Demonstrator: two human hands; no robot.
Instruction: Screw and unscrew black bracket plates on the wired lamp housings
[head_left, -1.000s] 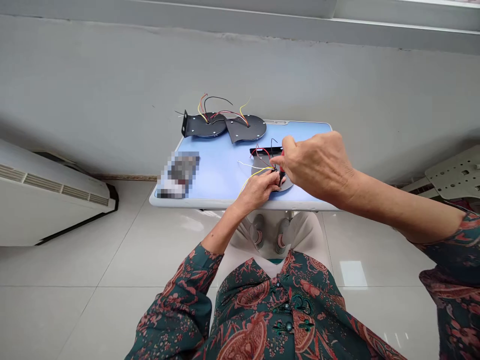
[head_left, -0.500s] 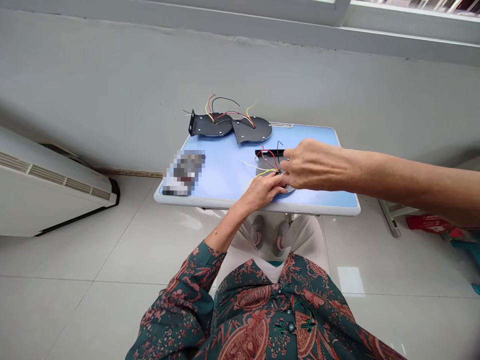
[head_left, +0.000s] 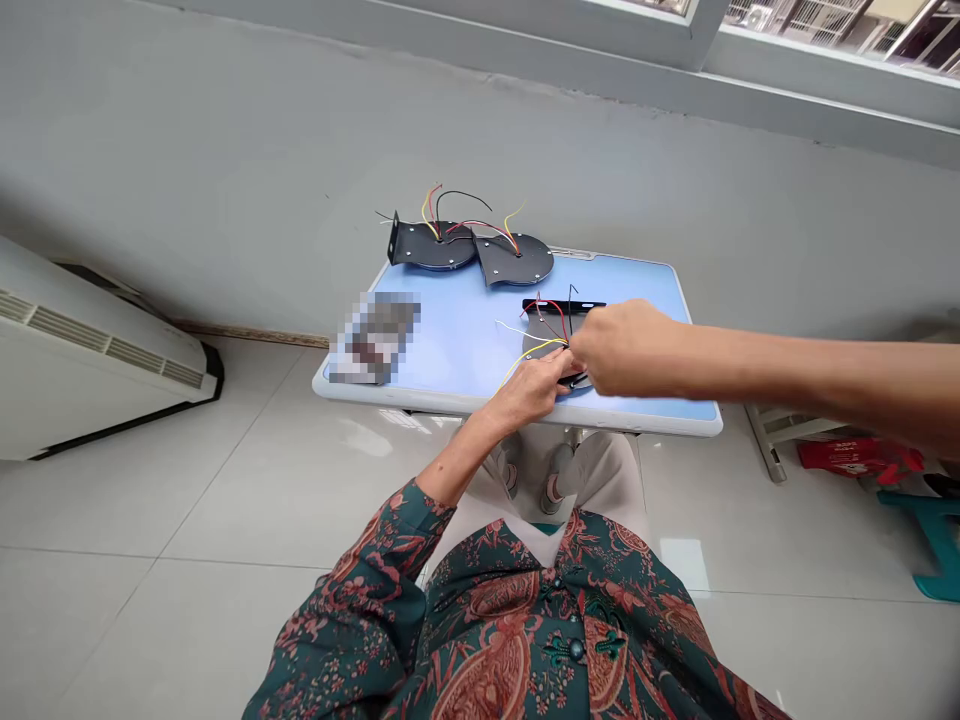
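Note:
In front of me on the table lies a round dark plate [head_left: 541, 325] with a slotted black bracket edge and red, white, yellow and black wires [head_left: 529, 353] rising from its middle. My left hand [head_left: 531, 388] rests over its near side, fingers pinched close to where the wires come out. Against those fingertips, my right hand [head_left: 624, 350] is closed above the plate's right part; whatever it grips is hidden by the hand. Two similar black round plates, the left one [head_left: 431, 245] and the right one [head_left: 525, 262], lie at the back, wires up.
The small table [head_left: 457, 340] has a blue top and a pale rim. A blurred-out flat item [head_left: 379, 335] lies on its left side. Behind stands a grey wall below a window. A white heater-like unit [head_left: 97, 350] stands left; a teal stool [head_left: 930, 545] is right.
My right hand has turned into a tighter fist and shifted slightly right and nearer me. The left hand stays at the wires. The whole view has shifted a little.

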